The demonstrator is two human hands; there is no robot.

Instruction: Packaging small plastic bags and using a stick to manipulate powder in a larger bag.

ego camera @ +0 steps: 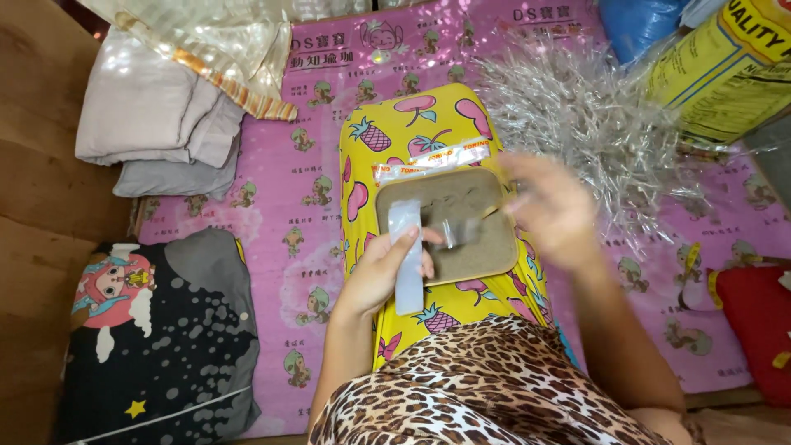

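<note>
We see our left hand [381, 268] pinching a narrow clear plastic strip [406, 257], thumb on top, fingers curled beneath; the strip stands upright over the near edge of a tan pad [474, 247] resting on our lap. Our right hand [554, 208] hovers over the pad's right side, blurred by motion, and we cannot tell whether its fingers are spread or pinching something; a small clear piece [451, 232] lies on the pad just beside it. A flat clear packet with red print [432, 159] touches the pad's far edge. As we judge it, the work is partway: one strip is in hand, and a big heap of shiny clear strips [585, 115] lies untouched on the pink mat [280, 189] to the right. Around us lie folded grey cloths [156, 124], a dark cartoon pillow [156, 330], a yellow sack [725, 70] and a red bag [758, 330]. Nothing stands between the hands and the pad; the heap is near the right arm.
</note>
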